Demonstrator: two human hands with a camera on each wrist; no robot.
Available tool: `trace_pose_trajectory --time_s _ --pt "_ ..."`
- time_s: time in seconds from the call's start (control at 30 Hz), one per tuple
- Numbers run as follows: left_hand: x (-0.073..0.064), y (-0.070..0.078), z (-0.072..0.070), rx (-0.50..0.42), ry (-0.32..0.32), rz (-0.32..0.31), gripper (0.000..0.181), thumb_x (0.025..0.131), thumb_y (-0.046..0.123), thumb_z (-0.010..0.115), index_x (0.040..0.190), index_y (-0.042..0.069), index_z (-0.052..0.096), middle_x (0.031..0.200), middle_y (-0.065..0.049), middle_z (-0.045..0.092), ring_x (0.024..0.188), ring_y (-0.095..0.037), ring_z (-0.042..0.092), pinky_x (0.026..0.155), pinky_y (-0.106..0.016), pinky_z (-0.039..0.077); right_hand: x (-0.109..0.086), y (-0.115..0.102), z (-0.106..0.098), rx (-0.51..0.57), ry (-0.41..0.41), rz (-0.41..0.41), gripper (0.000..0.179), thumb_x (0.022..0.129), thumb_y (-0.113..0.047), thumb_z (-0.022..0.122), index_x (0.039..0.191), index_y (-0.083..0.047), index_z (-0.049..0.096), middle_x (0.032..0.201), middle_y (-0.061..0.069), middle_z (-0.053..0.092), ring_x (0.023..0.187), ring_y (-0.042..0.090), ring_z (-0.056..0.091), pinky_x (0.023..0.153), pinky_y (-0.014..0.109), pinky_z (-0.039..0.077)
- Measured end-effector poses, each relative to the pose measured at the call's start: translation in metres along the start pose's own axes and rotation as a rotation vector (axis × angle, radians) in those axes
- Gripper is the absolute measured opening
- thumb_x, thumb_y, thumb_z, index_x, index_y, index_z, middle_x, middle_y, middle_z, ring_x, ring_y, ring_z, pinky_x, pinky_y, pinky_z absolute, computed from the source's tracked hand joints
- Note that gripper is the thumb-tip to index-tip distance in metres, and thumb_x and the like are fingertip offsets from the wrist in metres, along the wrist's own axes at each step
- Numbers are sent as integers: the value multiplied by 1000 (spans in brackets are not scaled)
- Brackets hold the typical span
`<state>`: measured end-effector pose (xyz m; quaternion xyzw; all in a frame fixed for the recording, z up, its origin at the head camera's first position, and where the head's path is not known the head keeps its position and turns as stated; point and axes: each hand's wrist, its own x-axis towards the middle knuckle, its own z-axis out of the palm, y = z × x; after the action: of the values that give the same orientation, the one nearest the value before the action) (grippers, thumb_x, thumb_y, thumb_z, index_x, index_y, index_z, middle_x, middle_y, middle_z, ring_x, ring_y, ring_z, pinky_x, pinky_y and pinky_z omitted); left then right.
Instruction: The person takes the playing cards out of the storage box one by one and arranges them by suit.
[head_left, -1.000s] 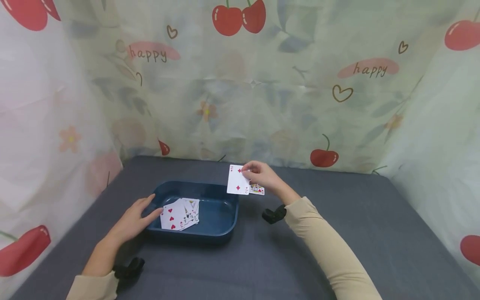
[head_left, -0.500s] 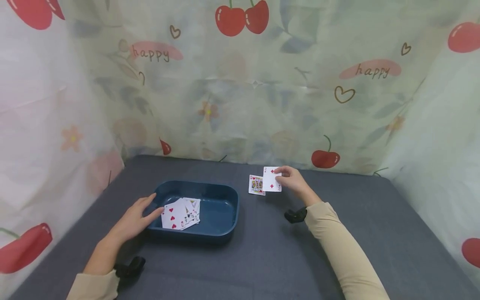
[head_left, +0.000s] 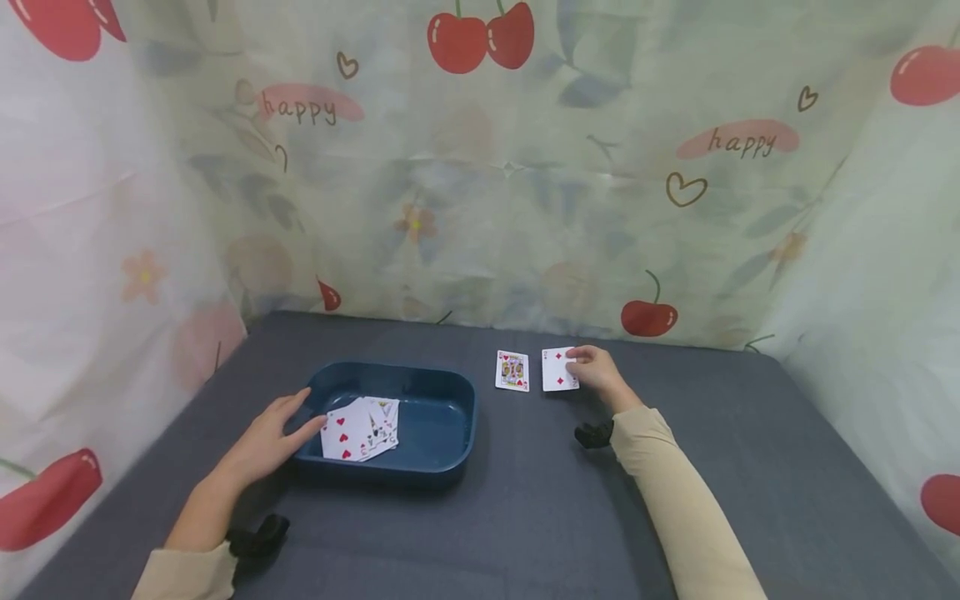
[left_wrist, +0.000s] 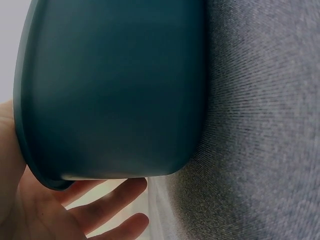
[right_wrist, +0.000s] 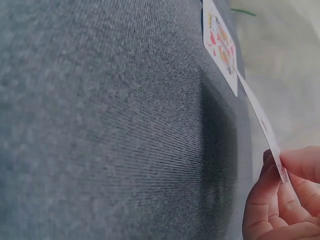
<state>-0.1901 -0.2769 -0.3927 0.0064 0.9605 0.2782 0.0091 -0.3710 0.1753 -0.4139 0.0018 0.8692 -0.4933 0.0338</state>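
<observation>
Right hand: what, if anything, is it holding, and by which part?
The right hand pinches a thin white rectangular playing card with red diamonds by the upper part of its right edge, as seen in the head view.

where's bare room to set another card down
Grey cloth lies bare between the dark blue rectangular tray and the beige right sleeve, and right of that sleeve. Crowded: far middle, with the white heart face card and the white diamonds card the right hand holds.
</observation>
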Motion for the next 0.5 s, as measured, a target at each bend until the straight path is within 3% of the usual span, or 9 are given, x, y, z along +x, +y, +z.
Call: trace_pose_trajectory --time_s 0.17,0.27,0.43,0.5 --pt "0 -1 1 0 -2 -9 80 92 49 48 146 -4 21 145 -34 24 130 -52 28 101 -70 27 52 52 4 57 -53 -65 32 85 -13 63 114 0 59 106 19 61 89 22 57 74 34 50" --pt "0 -1 1 -3 -4 -11 80 92 49 48 146 -4 21 145 -34 24 130 -52 28 101 -70 27 88 87 7 71 -56 -120 28 82 -15 67 107 -3 63 94 14 62 78 19 56 64 32 49" --pt "0 0 0 -8 -6 -14 80 92 49 48 146 -3 20 145 -34 24 130 -52 28 101 -69 27 89 86 10 -23 -42 -34 33 84 -16 65 114 -1 60 101 17 59 85 23 55 71 35 50" --pt "0 0 0 -8 -6 -17 81 92 50 48 146 -3 20 145 -34 24 130 -52 28 101 -69 27 89 87 10 -20 -42 -52 30 83 -17 66 109 -3 62 96 15 59 81 21 54 68 33 50"
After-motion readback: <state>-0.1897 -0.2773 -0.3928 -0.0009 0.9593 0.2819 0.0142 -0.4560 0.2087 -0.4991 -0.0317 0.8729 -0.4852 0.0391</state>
